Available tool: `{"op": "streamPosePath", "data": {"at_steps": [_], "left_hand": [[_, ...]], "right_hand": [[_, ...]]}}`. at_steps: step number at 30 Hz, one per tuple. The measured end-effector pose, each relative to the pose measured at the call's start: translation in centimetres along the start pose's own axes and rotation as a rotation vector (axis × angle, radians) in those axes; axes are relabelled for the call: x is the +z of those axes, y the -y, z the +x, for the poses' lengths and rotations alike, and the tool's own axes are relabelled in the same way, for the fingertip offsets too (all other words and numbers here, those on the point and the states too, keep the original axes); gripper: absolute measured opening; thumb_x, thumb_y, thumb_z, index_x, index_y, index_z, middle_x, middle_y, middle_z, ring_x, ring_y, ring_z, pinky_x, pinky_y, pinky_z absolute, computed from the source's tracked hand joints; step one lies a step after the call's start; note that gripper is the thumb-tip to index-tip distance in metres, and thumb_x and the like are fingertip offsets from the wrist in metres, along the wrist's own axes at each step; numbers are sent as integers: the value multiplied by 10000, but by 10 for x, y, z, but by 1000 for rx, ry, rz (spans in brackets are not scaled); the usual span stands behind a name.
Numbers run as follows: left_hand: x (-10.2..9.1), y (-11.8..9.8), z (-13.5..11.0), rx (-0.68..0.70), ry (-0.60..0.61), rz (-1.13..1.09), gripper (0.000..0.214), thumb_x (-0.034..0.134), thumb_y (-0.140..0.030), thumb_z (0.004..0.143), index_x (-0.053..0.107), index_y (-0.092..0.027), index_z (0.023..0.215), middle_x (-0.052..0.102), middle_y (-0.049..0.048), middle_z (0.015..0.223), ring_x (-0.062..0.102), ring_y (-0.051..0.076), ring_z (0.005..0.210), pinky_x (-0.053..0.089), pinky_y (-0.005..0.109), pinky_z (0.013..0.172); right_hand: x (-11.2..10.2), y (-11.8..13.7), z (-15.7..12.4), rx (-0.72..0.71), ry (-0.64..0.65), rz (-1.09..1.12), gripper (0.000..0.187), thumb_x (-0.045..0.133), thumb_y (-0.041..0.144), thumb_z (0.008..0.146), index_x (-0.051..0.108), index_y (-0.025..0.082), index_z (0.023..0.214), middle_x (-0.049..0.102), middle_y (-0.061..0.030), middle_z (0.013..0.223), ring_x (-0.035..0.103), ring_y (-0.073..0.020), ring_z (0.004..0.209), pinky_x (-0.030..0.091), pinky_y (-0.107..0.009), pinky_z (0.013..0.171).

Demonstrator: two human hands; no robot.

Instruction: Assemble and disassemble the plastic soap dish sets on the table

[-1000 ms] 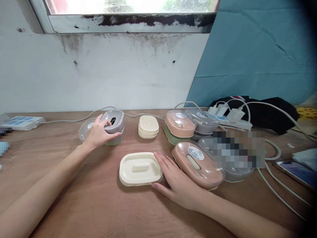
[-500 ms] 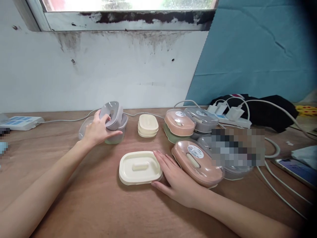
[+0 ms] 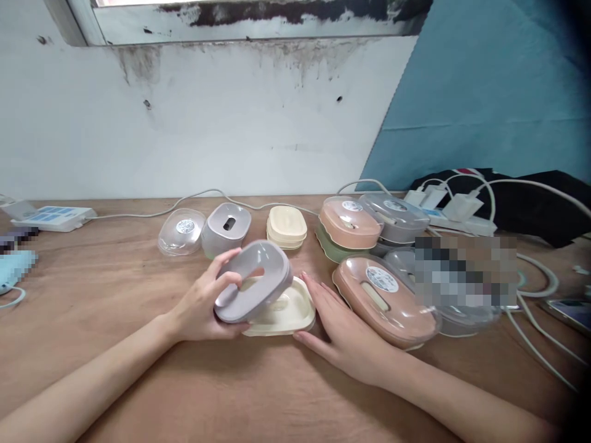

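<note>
My left hand (image 3: 203, 304) grips a grey oval tray (image 3: 253, 280) with a slot in its middle, held tilted just above a cream oval tray (image 3: 290, 311) lying on the wooden table (image 3: 115, 289). My right hand (image 3: 344, 329) rests flat with fingers stretched out, touching the cream tray's right edge. A pink soap box with a clear lid (image 3: 383, 298) lies just right of that hand. Behind stand another grey tray (image 3: 227, 226), a clear lid (image 3: 181, 231) and a short stack of cream trays (image 3: 287, 226).
More boxes, pink (image 3: 348, 221) and grey (image 3: 392, 215), sit at the back right. White chargers and a power strip (image 3: 455, 212) with cables trail across the right side over black cloth. A second power strip (image 3: 53, 216) lies at far left. A phone (image 3: 570, 314) lies at the right edge.
My left hand lifted the grey tray off the pile at the back left and carried it forward and right, over the cream tray. The right hand stayed put.
</note>
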State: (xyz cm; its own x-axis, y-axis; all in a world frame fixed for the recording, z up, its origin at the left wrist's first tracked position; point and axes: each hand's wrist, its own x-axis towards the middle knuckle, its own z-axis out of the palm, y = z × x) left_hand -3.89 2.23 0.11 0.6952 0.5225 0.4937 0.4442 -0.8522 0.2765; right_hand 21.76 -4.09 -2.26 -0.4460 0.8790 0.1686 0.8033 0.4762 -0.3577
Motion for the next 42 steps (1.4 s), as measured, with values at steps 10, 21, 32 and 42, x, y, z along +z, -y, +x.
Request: {"op": "streamPosePath", "data": {"at_steps": [10, 21, 32, 42], "left_hand": [[4, 2, -1, -71, 79, -234, 599, 669, -179, 614, 309, -252, 1086, 247, 139, 1361, 295, 327, 1267, 370, 433, 959], [7, 0, 4, -58, 321, -317, 686, 645, -139, 627, 321, -244, 1222, 224, 117, 1379, 275, 284, 1285, 343, 412, 1000], [14, -5, 4, 58, 313, -138, 712, 669, -250, 635, 344, -207, 1267, 215, 156, 1421, 256, 316, 1298, 334, 447, 1005], [-38, 58, -13, -220, -693, 534, 299, 538, -224, 760, 478, -183, 1050, 439, 142, 1223, 416, 309, 1161, 354, 491, 954]], "right_hand": [[2, -2, -1, -7, -21, -1, 917, 500, 374, 840, -200, 172, 1397, 214, -204, 1462, 226, -305, 1334, 309, -536, 1024], [2, -1, -2, 43, -52, 70, 874, 523, 340, 824, -110, 227, 1415, 166, -141, 1476, 201, -261, 1348, 294, -463, 1055], [3, 3, -4, 25, -56, -15, 607, 531, 338, 804, 255, 168, 1317, 184, -162, 1470, 254, -276, 1327, 329, -454, 1038], [1, 0, -5, 42, 4, -26, 508, 398, 302, 885, 215, 173, 1342, 161, -145, 1481, 233, -257, 1338, 327, -458, 1044]]}}
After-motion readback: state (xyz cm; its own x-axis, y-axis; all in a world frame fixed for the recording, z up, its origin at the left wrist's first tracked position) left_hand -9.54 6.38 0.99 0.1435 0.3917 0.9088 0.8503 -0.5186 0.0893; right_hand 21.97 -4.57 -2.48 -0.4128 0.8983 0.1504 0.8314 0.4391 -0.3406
